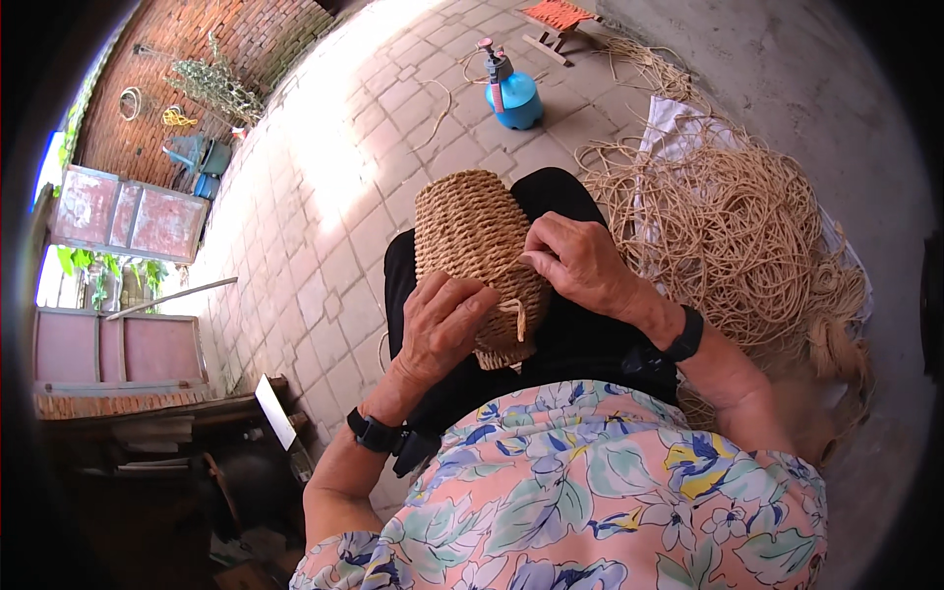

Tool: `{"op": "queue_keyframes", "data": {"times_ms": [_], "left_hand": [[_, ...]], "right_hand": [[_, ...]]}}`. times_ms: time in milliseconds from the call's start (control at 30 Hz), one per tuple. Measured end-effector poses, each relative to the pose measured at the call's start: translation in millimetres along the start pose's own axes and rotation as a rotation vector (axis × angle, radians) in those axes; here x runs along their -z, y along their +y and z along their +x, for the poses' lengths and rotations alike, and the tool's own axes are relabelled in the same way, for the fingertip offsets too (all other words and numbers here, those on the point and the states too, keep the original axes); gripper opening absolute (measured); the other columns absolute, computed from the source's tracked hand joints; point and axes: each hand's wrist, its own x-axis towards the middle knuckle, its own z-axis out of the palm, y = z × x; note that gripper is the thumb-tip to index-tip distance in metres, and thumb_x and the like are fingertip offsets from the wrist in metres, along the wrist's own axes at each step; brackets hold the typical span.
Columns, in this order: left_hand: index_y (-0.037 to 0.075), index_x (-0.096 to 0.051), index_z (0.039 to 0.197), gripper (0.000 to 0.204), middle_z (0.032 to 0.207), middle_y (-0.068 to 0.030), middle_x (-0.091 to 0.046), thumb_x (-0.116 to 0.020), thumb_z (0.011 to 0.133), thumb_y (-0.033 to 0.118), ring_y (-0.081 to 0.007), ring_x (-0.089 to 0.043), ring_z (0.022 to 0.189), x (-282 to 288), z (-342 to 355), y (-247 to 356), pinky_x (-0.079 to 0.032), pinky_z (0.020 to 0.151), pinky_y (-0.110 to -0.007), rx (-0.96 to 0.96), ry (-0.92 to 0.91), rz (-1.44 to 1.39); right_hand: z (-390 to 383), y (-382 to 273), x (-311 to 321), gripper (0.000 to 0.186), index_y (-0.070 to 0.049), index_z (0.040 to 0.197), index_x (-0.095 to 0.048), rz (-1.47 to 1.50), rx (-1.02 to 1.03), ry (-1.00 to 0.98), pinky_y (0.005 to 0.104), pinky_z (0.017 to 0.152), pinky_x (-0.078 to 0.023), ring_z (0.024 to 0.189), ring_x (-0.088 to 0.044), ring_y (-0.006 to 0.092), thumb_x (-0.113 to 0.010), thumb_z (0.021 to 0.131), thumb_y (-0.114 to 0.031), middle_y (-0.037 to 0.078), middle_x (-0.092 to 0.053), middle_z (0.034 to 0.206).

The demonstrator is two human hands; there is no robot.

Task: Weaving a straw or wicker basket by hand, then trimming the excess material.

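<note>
A tan woven basket [470, 226] lies on its side across my lap, its surface made of thick twisted cord. A short loop of loose cord [517, 313] sticks out near its lower end. My left hand [442, 320] rests on the basket's lower left part with bent fingers pressing against the weave. At the right side of the basket, my right hand [578, 258] has thumb and forefinger pinched together close to the weave. Whatever lies between those fingertips is too small to make out. A dark band circles each wrist.
To my right, a big heap of tan cord [737, 221] spreads over a white sack [678, 120]. A blue spray bottle [515, 98] stands on the paving ahead, with a low orange-topped stool [559, 18] beyond it. Dark clutter [236, 482] fills the lower left.
</note>
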Motion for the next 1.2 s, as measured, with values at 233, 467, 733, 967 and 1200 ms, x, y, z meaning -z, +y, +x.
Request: {"op": "queue_keyframes", "data": {"times_ms": [233, 467, 733, 967, 1200], "left_hand": [[0.010, -0.070, 0.102, 0.031, 0.092, -0.0051, -0.063, -0.075, 0.073, -0.002, -0.0251, -0.057, 0.076, -3.2, -14.0, -1.8, -0.047, 0.066, -0.036, 0.031, 0.034, -0.012], [0.010, -0.073, 0.106, 0.035, 0.096, -0.0085, -0.060, -0.072, 0.073, -0.001, -0.0262, -0.055, 0.086, 5.2, 0.6, 3.2, -0.046, 0.077, -0.039, 0.214, -0.055, 0.009], [0.016, -0.075, 0.109, 0.038, 0.094, -0.0031, -0.058, -0.073, 0.073, 0.004, -0.0226, -0.052, 0.083, 3.7, 2.5, -1.8, -0.039, 0.076, -0.038, 0.160, -0.080, 0.034], [0.013, -0.075, 0.106, 0.038, 0.094, -0.0047, -0.059, -0.069, 0.071, -0.001, -0.0241, -0.052, 0.082, 3.0, 2.7, 0.2, -0.041, 0.078, -0.039, 0.177, -0.079, 0.056], [0.015, -0.074, 0.105, 0.034, 0.093, -0.0026, -0.058, -0.073, 0.073, 0.005, -0.0230, -0.053, 0.083, 1.0, 4.9, 1.5, -0.037, 0.074, -0.038, 0.177, -0.048, 0.052]], "right_hand": [[0.0, 10.0, -2.7, 0.016, 0.000, 0.086, -0.058, 0.115, -0.084, -0.075, 0.0374, 0.062, -0.049, 0.068, -0.064, 0.0277, -0.071, 0.088, -0.008, 0.014, -0.064, 0.077], [4.7, 12.6, 1.4, 0.017, -0.004, 0.084, -0.061, 0.140, -0.127, -0.048, 0.0409, 0.064, -0.050, 0.071, -0.066, 0.0308, -0.074, 0.086, -0.015, 0.012, -0.065, 0.075], [8.6, 12.1, 6.5, 0.019, -0.007, 0.086, -0.061, -0.287, 0.234, 0.118, 0.0400, 0.070, -0.050, 0.081, -0.062, 0.0296, -0.077, 0.079, -0.013, 0.008, -0.060, 0.084], [-16.7, 0.9, 0.6, 0.026, -0.007, 0.091, -0.056, -0.178, 0.155, -0.018, 0.0415, 0.077, -0.050, 0.082, -0.061, 0.0299, -0.077, 0.077, -0.009, 0.009, -0.058, 0.087], [-11.7, -3.9, 1.0, 0.027, -0.007, 0.097, -0.057, -0.162, 0.098, 0.040, 0.0414, 0.075, -0.051, 0.079, -0.062, 0.0299, -0.076, 0.078, -0.008, 0.008, -0.058, 0.086]]}}
